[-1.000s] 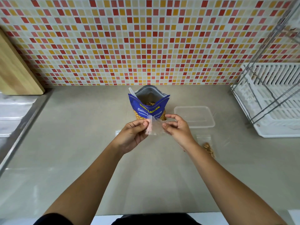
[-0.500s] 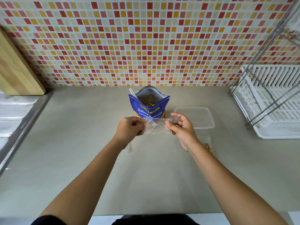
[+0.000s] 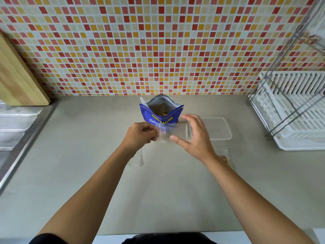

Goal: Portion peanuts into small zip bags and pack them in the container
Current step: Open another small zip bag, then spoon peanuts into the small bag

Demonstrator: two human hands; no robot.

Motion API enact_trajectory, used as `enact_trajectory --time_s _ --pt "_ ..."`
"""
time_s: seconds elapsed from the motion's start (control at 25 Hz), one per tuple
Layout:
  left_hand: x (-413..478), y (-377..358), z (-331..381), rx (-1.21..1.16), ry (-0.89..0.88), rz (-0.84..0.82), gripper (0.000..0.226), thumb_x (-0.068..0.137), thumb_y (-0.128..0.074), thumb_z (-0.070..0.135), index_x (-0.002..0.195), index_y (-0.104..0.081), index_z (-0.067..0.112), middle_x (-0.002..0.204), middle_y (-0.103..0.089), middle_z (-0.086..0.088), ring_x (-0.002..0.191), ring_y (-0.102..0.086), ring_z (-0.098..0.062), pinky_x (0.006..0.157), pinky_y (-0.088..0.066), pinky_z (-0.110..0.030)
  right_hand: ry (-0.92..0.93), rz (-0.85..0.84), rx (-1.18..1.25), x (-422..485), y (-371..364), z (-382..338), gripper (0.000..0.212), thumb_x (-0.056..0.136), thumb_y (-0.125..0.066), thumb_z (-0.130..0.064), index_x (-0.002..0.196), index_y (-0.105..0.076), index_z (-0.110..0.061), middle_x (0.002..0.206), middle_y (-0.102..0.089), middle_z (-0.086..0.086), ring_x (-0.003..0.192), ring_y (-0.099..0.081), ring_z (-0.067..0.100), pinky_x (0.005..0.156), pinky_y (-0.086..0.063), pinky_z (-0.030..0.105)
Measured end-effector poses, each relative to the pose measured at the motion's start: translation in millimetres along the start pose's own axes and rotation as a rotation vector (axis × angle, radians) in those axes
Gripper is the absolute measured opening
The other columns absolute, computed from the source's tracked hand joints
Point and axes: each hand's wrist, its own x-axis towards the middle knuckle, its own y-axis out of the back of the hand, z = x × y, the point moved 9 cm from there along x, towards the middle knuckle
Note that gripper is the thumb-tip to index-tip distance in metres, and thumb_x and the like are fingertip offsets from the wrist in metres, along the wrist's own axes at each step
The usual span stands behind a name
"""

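Plain grey kitchen counter (image 3: pixel 73 155) under a wall of red, orange and cream mosaic tiles (image 3: pixel 158 50). Nearest, just below the left fingers, a stack of spare clear bags (image 3: pixel 139 159) lying flat; near the right wrist, partly hidden by it, a filled clear bag of peanuts (image 3: pixel 226 158) resting on the counter. At finger level, a small empty transparent zip bag (image 3: pixel 173 132) held up off the surface: left hand (image 3: pixel 140 135) pinched shut on its left edge, right hand (image 3: pixel 195 136) now spread, fingers apart and lifted from the plastic where half a second ago they pinched it, only the thumb tip seemingly touching the lower edge, though blur leaves that unsure. Bag turned broadside since then, from a narrow crumpled strip to a wide sheet. Probably readying the mouth for filling, with portioning of this bag not yet begun. Just beyond the fingertips, an open blue foil pouch of salted peanuts (image 3: pixel 161 113) standing upright, a white scoop handle (image 3: pixel 144 102) poking out at its left. Beyond the right fingers, a clear rectangular plastic container (image 3: pixel 226 132), seemingly empty. Far left a wooden board (image 3: pixel 15 80); far right a white dish rack (image 3: pixel 295 110).
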Motion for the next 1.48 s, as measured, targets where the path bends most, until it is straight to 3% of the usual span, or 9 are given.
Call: enact_trajectory --time_s 0.16,0.44,0.6,0.8,0.92,1.04,1.12,1.32,1.48 --pt "0.6 -4.1 10.5 0.064 -0.027 -0.052 0.011 0.079 -0.062 0.006 0.075 -0.07 0.012 0.065 -0.066 -0.001 0.06 -0.06 -0.01 0.057 -0.043 -0.018 0.166 -0.242 -0.29 7.4 -23.8 -19.8 0.09 0.06 -0.074 -0.062 0.132 -0.048 -0.015 0.132 -0.052 0.002 0.119 -0.045 0.017 0.104 -0.028 0.025" --pt "0.0 -5.9 19.7 0.105 -0.032 -0.056 0.008 0.079 -0.063 0.004 0.076 -0.069 0.008 0.071 -0.067 -0.005 0.048 -0.058 0.001 0.047 -0.041 -0.005 0.127 -0.257 -0.259 9.3 -34.9 -19.8 0.084 0.061 -0.071 -0.063 0.129 -0.053 -0.017 0.125 -0.059 0.003 0.116 -0.05 0.021 0.102 -0.033 0.03" --pt "1.7 -2.3 22.7 0.206 -0.065 -0.013 0.01 0.077 -0.062 0.006 0.077 -0.072 0.008 0.07 -0.069 -0.006 0.053 -0.06 -0.004 0.055 -0.046 -0.007 0.091 -0.248 -0.169 11.3 -37.4 -19.3 0.07 0.062 -0.075 -0.058 0.118 -0.059 -0.018 0.116 -0.062 -0.002 0.11 -0.051 0.017 0.097 -0.04 0.029" --pt "2.8 1.2 29.2 0.166 -0.083 -0.029 0.011 0.08 -0.067 0.019 0.08 -0.073 0.01 0.074 -0.07 -0.005 0.065 -0.061 -0.013 0.068 -0.052 -0.026 -0.096 -0.155 0.224 12.8 -30.7 -9.8 0.048 0.063 -0.083 -0.038 0.104 -0.062 -0.024 0.102 -0.061 -0.02 0.099 -0.056 0.007 0.087 -0.045 0.025" --pt "8.3 27.9 46.8 0.102 -0.165 0.195 0.023 0.087 -0.061 0.032 0.088 -0.069 0.01 0.074 -0.066 -0.003 0.062 -0.057 -0.011 0.057 -0.044 -0.021 -0.249 -0.122 0.404 13.6 -30.5 5.2 0.05 0.064 -0.083 -0.034 0.108 -0.059 -0.026 0.107 -0.065 -0.01 0.104 -0.059 0.007 0.087 -0.047 0.022" --pt "33.2 58.4 56.2 0.213 -0.139 0.423 0.037 0.088 -0.059 0.039 0.113 -0.061 0.012 0.099 -0.062 -0.004 0.086 -0.059 -0.014 0.067 -0.042 -0.022 -0.305 -0.045 0.53 19.0 -28.3 16.0 0.052 0.065 -0.081 -0.031 0.11 -0.056 -0.024 0.108 -0.065 -0.004 0.107 -0.06 0.011 0.093 -0.046 0.026" --pt "53.6 59.2 52.8 0.315 -0.083 0.388 0.045 0.087 -0.06 0.04 0.121 -0.06 0.009 0.114 -0.061 -0.006 0.097 -0.056 -0.016 0.074 -0.041 -0.026 -0.336 -0.002 0.572 23.4 -27.9 23.2 0.057 0.063 -0.081 -0.035 0.111 -0.055 -0.021 0.113 -0.063 0.0 0.108 -0.06 0.015 0.094 -0.047 0.029" --pt "68.2 38.7 61.1 0.391 -0.198 0.249 0.027 0.089 -0.061 0.03 0.104 -0.07 0.009 0.102 -0.07 -0.007 0.089 -0.055 -0.017 0.066 -0.043 -0.026 -0.412 0.002 0.614 35.2 -31.9 37.7 0.055 0.063 -0.081 -0.039 0.109 -0.053 -0.027 0.119 -0.061 -0.002 0.11 -0.059 0.016 0.087 -0.052 0.029" --pt "74.8 22.2 58.8 0.772 -0.144 0.159 0.031 0.089 -0.055 0.047 0.108 -0.068 0.026 0.107 -0.067 0.003 0.118 -0.04 -0.024 0.088 -0.033 -0.041 -0.404 -0.027 0.569 42.4 -36.1 42.5 0.057 0.064 -0.079 -0.044 0.112 -0.052 -0.026 0.119 -0.061 -0.004 0.109 -0.06 0.016 0.081 -0.053 0.027"
